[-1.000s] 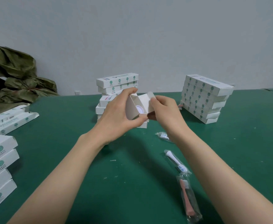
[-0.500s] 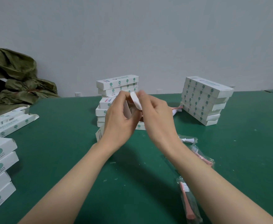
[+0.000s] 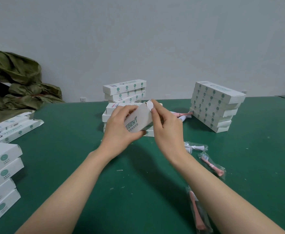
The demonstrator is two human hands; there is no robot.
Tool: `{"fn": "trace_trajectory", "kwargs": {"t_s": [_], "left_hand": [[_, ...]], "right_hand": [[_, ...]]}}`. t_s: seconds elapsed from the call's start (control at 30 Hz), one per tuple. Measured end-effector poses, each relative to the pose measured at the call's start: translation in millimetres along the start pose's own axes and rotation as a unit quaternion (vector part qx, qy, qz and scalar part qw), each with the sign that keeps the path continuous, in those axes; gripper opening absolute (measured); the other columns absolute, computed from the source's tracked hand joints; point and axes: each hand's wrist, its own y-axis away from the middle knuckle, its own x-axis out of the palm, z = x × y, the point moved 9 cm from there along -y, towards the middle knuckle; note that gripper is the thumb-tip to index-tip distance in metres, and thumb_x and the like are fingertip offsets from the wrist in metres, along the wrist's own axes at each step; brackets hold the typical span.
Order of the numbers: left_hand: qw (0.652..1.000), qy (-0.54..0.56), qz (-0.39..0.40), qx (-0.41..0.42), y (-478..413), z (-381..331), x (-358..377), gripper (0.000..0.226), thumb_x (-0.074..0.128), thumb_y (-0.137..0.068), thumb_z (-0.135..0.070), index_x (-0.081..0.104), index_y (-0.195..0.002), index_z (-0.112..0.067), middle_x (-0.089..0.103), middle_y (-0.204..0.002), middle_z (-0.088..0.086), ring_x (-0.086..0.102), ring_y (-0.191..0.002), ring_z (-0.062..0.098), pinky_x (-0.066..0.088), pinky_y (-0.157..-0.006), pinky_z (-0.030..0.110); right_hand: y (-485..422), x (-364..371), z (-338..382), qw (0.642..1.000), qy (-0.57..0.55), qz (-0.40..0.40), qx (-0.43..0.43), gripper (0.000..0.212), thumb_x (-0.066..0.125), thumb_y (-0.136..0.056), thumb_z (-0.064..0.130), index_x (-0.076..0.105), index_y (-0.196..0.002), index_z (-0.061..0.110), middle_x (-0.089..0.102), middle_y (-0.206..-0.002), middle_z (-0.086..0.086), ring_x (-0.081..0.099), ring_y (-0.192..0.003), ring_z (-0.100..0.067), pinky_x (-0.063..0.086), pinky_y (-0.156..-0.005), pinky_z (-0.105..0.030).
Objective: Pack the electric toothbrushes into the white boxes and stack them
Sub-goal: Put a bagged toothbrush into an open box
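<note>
I see my left hand (image 3: 121,130) wrapped round the white box (image 3: 138,122), thumb under its near edge and fingers over the far side. It holds the box tilted in the air just in front of the middle stack (image 3: 124,89). My right hand (image 3: 167,130) pinches the box's end flap (image 3: 149,105) between thumb and forefinger, the other fingers loosely curled. Bagged brush heads (image 3: 211,164) lie right of the middle stack, nearer me, on the green table (image 3: 70,157).

Held box (image 3: 139,121) frame centre, before middle stack (image 3: 124,92); second stack (image 3: 216,107) right; brush heads (image 3: 211,164) lower right; boxes (image 3: 1,174) lower left.
</note>
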Motion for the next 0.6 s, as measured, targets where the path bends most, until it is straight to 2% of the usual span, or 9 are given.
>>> {"fn": "trace_trajectory", "kwargs": {"t_s": [0.07,0.1,0.2,0.27,0.37,0.4,0.5,0.6], "left_hand": [[1.0,-0.004,-0.003,0.004,0,-2,1,0.063,0.085,-0.056,-0.018,0.056,-0.108,-0.038,0.056,-0.102,-0.01,0.048,-0.096,-0.008,0.038,-0.079,0.004],[1.0,-0.005,-0.004,0.006,0,-2,1,0.063,0.085,-0.055,-0.018,0.056,-0.108,-0.038,0.056,-0.102,-0.009,0.048,-0.095,-0.008,0.038,-0.079,0.004],[1.0,-0.01,-0.009,0.013,-1,-3,1,0.063,0.085,-0.055,-0.017,0.055,-0.106,-0.04,0.057,-0.101,-0.008,0.048,-0.095,-0.008,0.036,-0.077,0.003],[1.0,-0.018,-0.009,0.016,-1,-4,1,0.063,0.084,-0.056,-0.016,0.054,-0.105,-0.041,0.057,-0.1,-0.006,0.048,-0.094,-0.007,0.035,-0.076,0.003],[0.999,-0.039,0.011,0.023,1,-4,5,0.065,0.083,-0.057,-0.013,0.057,-0.111,-0.04,0.058,-0.103,-0.005,0.046,-0.095,-0.008,0.03,-0.076,0.0],[0.999,-0.044,0.016,0.023,1,-4,6,0.065,0.082,-0.058,-0.012,0.059,-0.114,-0.037,0.058,-0.105,-0.005,0.046,-0.096,-0.009,0.029,-0.076,-0.001],[0.999,-0.045,0.014,0.018,2,-4,7,0.065,0.082,-0.058,-0.011,0.061,-0.116,-0.032,0.058,-0.105,-0.004,0.045,-0.095,-0.01,0.029,-0.077,0.0],[0.999,-0.044,0.003,0.017,3,-8,6,0.063,0.083,-0.058,-0.012,0.062,-0.114,-0.03,0.057,-0.102,-0.003,0.046,-0.089,-0.005,0.031,-0.075,0.001]], "right_hand": [[-1,0,-5,1.0,0.0,-0.002,0.011,0.032,0.044,-0.099,0.017,0.06,-0.127,0.017,0.042,-0.047,0.02,0.047,-0.056,0.006,0.032,-0.066,-0.001],[-2,0,-8,1.0,-0.012,-0.002,0.024,0.032,0.044,-0.099,0.017,0.061,-0.127,0.019,0.043,-0.043,0.019,0.045,-0.052,0.002,0.033,-0.061,-0.005],[-3,1,-15,0.998,-0.041,-0.006,0.05,0.031,0.044,-0.098,0.018,0.064,-0.122,0.022,0.044,-0.041,0.018,0.038,-0.046,-0.006,0.029,-0.048,-0.014],[-2,0,-18,0.998,-0.034,-0.015,0.054,0.029,0.045,-0.098,0.019,0.068,-0.115,0.023,0.04,-0.042,0.012,0.034,-0.047,-0.008,0.025,-0.05,-0.017],[-2,-1,-23,0.998,-0.023,-0.019,0.064,0.026,0.044,-0.098,0.018,0.07,-0.1,0.012,0.039,-0.053,0.005,0.03,-0.053,-0.01,0.027,-0.057,-0.027],[-3,-1,-25,0.998,-0.02,-0.017,0.066,0.027,0.044,-0.098,0.018,0.07,-0.102,0.011,0.041,-0.054,0.003,0.032,-0.054,-0.01,0.028,-0.057,-0.025],[-4,-1,-26,0.998,-0.022,-0.022,0.058,0.03,0.045,-0.098,0.019,0.067,-0.117,0.019,0.043,-0.048,0.011,0.04,-0.052,-0.004,0.029,-0.053,-0.013],[2,0,-20,0.999,-0.003,-0.042,0.031,0.031,0.044,-0.098,0.019,0.064,-0.122,0.018,0.043,-0.049,0.012,0.042,-0.052,-0.003,0.032,-0.054,-0.011]]}}
